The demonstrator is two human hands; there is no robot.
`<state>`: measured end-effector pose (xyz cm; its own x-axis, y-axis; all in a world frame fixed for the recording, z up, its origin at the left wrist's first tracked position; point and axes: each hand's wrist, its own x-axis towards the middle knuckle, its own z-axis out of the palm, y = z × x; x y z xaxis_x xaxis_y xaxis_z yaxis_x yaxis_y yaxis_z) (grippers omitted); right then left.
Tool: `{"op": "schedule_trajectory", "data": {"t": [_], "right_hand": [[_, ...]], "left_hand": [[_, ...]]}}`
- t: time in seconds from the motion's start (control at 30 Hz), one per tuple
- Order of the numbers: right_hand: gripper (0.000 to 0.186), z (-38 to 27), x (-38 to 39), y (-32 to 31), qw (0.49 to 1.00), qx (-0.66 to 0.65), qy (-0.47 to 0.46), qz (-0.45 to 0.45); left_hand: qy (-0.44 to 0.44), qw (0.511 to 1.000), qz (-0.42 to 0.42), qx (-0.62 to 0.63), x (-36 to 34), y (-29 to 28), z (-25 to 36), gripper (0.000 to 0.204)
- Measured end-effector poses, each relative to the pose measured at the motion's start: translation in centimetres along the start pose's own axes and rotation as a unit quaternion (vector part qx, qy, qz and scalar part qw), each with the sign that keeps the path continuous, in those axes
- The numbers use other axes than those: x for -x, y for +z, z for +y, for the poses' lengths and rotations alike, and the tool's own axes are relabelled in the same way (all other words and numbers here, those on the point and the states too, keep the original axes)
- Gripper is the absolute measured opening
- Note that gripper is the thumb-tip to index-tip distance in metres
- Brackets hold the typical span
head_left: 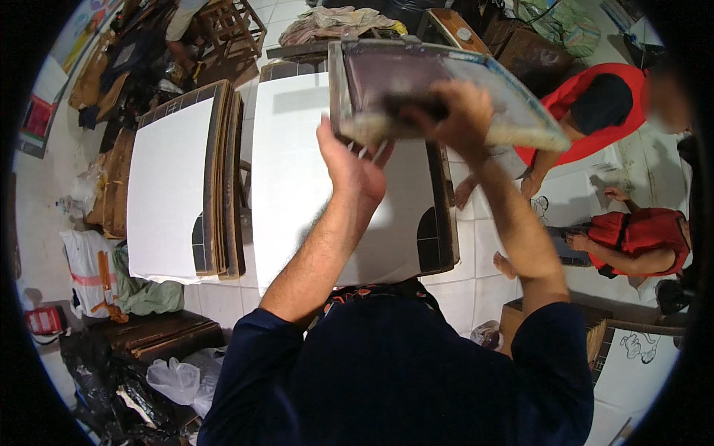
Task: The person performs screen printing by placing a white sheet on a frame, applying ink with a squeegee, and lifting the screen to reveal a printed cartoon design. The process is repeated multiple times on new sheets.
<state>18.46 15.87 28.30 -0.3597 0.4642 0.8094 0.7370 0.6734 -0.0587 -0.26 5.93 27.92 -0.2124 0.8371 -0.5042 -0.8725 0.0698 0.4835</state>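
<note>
A screen-printing frame (535, 135) with pale, worn edges is held tilted above a board covered by a white sheet (286, 186). My left hand (355, 167) grips the frame's near left corner, thumb up along the side and fingers under the edge. Over the mesh, my right hand (462, 115) is closed around a dark squeegee (409, 106), blurred by motion. The frame hides the far right part of the white sheet, and its shadow falls across the sheet's right side.
To the left stands a stack of boards topped by another white sheet (171, 186). Two people in red tops (639, 241) sit on the right, near printed sheets. Crumpled cloths (338, 26) lie at the far side. Plastic bags (182, 379) sit at the lower left.
</note>
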Motion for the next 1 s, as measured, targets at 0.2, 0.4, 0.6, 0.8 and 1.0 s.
{"op": "schedule_trajectory", "data": {"t": [0.2,0.4,0.6,0.8,1.0], "right_hand": [[0.046,-4.1,15.2,3.9,0.965,0.012,0.107,-0.240],[0.040,-3.2,18.6,8.0,0.943,-0.025,0.141,-0.302],[0.032,0.6,15.6,11.4,0.920,-0.056,0.144,-0.360],[0.031,8.9,8.1,22.9,0.960,0.019,0.118,-0.251],[0.033,12.5,4.5,31.3,0.970,0.052,0.101,-0.217]], "left_hand": [[-0.150,0.974,0.170,0.004,-4.1,-12.7,-6.2,0.077],[-0.108,0.908,0.204,-0.350,-6.1,-22.5,-9.2,0.075],[0.344,0.496,-0.044,-0.796,-7.5,-24.7,-9.4,0.118],[0.317,0.523,-0.047,-0.790,-8.6,-25.2,-9.7,0.133],[0.310,0.501,-0.043,-0.807,-8.6,-25.8,-9.9,0.137]]}}
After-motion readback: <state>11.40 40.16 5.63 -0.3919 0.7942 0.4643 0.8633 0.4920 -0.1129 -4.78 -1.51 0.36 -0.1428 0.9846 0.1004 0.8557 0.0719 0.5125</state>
